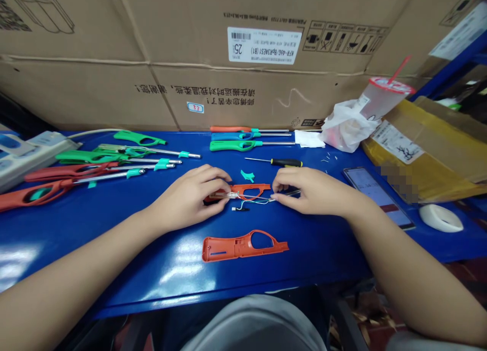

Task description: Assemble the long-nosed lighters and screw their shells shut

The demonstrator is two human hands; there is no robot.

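My left hand is closed around the clear fuel tank of a taken-apart long lighter. With thumb and forefinger, my right hand pinches the lighter's thin metal tube, where white and green wires run in. Behind the tank and wires lies an orange handle half, partly hidden by my left hand. The matching orange handle half rests nearer to me, hollow side up. A small teal trigger sits just beyond my hands.
Several assembled lighters lie at the left beside a white power strip. More lighters and a screwdriver are farther back. A phone, white mouse, bagged drink cup and yellow parcel occupy the right. A cardboard box stands behind.
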